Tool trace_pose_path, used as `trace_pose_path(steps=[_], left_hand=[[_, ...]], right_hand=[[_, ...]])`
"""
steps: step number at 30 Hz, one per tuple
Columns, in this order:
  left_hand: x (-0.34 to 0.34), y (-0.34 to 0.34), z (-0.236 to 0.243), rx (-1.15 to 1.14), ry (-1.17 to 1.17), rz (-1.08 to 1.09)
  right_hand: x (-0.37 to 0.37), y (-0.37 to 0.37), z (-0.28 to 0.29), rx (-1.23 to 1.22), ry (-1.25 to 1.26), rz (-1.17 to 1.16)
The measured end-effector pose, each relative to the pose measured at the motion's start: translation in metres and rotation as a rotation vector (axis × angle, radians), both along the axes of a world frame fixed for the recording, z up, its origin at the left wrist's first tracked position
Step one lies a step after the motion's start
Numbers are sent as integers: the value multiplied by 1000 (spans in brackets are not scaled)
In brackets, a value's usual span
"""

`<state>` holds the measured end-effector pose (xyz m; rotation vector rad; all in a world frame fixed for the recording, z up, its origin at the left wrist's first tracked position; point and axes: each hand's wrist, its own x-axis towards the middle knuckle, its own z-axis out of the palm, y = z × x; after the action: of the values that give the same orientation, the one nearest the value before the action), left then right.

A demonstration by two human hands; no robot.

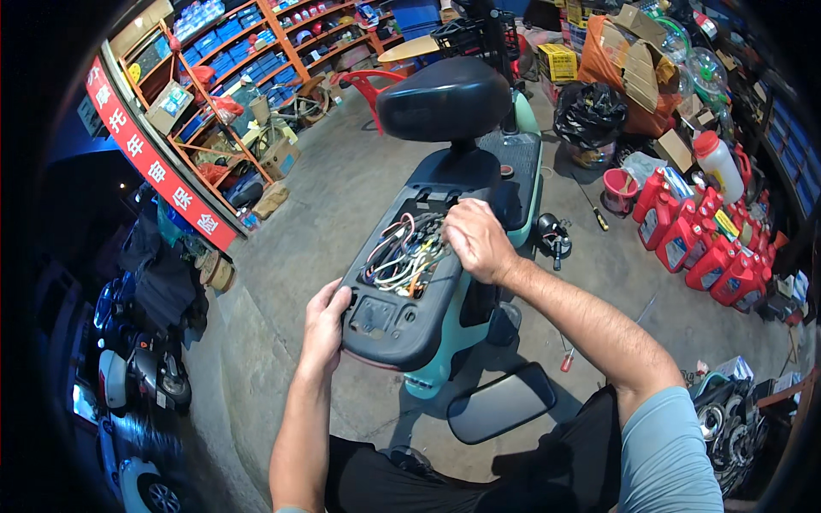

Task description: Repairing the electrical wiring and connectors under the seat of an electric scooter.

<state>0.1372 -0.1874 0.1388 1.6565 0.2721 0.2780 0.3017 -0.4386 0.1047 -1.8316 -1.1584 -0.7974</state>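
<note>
A mint-green electric scooter (445, 342) has an open dark plastic rear compartment (380, 338), with a tangle of coloured wires (398, 252) and connectors inside. My left hand (323, 321) grips the compartment's left near corner. My right hand (475, 239) is closed at the upper right of the opening, pinching the wire bundle; the fingertips are partly hidden. A black padded seat (440, 98) stands above the compartment. On the concrete below lies a dark rounded rectangular panel (500, 402).
Orange shelving (244, 47) with blue bins and a red chair (363, 85) are behind. Red jugs (701, 248), a pink bucket (617, 188), a black bag (590, 120), screwdrivers (566, 359) and a black metal part (552, 235) are at right. Scooters (145, 368) stand at left.
</note>
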Motion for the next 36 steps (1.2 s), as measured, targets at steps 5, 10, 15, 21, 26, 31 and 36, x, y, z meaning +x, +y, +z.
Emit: trace_pose_path(steps=[5, 10, 15, 21, 26, 31, 36], left_hand=[[32, -15, -5, 11, -16, -16], [55, -18, -10, 7, -19, 13], [69, -17, -13, 32, -28, 32], [73, -20, -14, 34, -23, 27], [62, -23, -6, 46, -29, -1], [46, -17, -7, 27, -44, -7], [25, 3, -17, -25, -61, -28]], right_hand=[[30, -13, -4, 29, 30, -17], [55, -15, -7, 0, 17, -24], [69, -11, -7, 19, 3, -39], [72, -12, -8, 12, 63, -38], [58, -15, -3, -1, 80, -44], [43, -10, -7, 32, 44, -46], [16, 2, -3, 27, 73, -45]])
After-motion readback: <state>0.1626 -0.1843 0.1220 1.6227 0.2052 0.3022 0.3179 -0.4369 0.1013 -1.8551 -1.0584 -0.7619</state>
